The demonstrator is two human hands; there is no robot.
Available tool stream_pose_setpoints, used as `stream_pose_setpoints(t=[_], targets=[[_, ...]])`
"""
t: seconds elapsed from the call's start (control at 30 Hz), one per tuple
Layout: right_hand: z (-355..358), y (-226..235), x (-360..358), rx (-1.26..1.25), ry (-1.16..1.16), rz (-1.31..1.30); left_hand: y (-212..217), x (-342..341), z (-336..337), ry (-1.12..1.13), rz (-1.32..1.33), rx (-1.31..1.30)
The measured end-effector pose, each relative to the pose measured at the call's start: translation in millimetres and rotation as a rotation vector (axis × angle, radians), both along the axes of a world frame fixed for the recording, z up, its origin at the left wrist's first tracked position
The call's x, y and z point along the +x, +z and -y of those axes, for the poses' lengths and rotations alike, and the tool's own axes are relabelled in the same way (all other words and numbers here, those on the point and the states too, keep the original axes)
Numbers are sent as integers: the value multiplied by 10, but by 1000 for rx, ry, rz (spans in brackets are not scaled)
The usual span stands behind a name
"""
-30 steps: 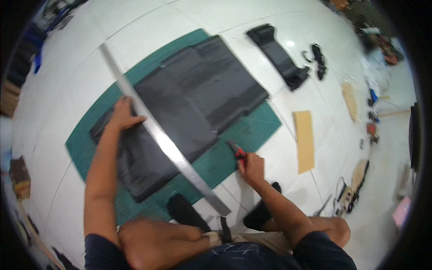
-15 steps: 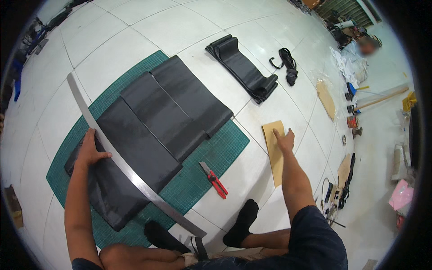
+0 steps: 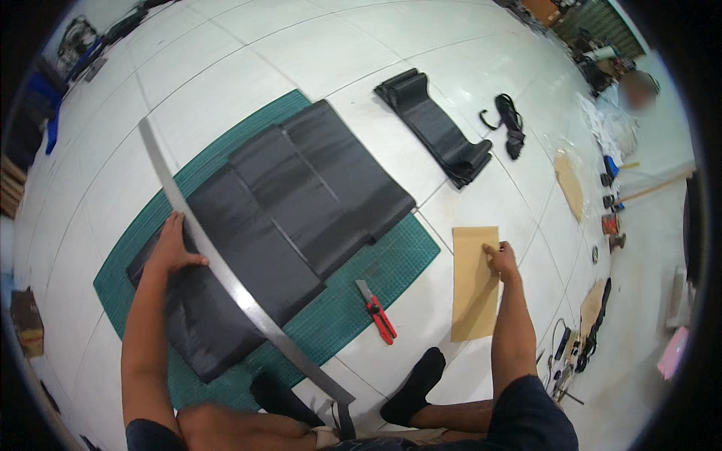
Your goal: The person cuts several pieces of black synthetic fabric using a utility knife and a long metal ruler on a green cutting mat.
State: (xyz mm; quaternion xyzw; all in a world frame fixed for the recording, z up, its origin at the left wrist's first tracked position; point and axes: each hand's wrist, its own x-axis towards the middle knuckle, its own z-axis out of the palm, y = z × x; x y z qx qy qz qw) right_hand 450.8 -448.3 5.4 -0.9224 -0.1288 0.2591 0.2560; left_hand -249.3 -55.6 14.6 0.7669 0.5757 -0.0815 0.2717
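Your left hand point(image 3: 171, 249), at nine o'clock from the middle of your view, has thumb and fingers spread apart against the metal ruler point(image 3: 242, 298), which lies across the black sheets point(image 3: 301, 188) from ten o'clock to six. Your right hand point(image 3: 505, 261), toward half past three, is clamped on the right edge of the tan sheet point(image 3: 474, 289), at four o'clock. The red cutter point(image 3: 379, 314) rests at six o'clock, partly on the green mat point(image 3: 406, 244).
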Motion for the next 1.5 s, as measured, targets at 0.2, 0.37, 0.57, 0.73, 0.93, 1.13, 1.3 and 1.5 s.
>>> stream_pose_setpoints(t=[0.2, 0.37, 0.57, 0.73, 0.93, 1.13, 1.3, 1.5], targets=[[-929, 1505, -1062, 209, 489, -198, 24, 49, -49, -52, -25, 14], [-2195, 1966, -2329, 301, 789, -446, -70, -200, -40, -65, -11, 67], [-3481, 1156, -3720, 371, 842, -515, -96, -127, -2, -70, -8, 130], [-4018, 166, -4331, 355, 897, -226, -28, -102, 22, -75, -25, 123], [-4105, -58, -4613, 291, 959, 63, -67, -231, 52, -88, -39, 151], [-4050, -91, -4645, 240, 944, 182, -43, -180, 25, -107, -67, 165], [-4028, -58, -4669, 186, 903, 187, -22, -150, 28, -119, -100, 156], [-4040, -55, -4668, 131, 883, 131, -52, -170, 31, -114, -79, 194]])
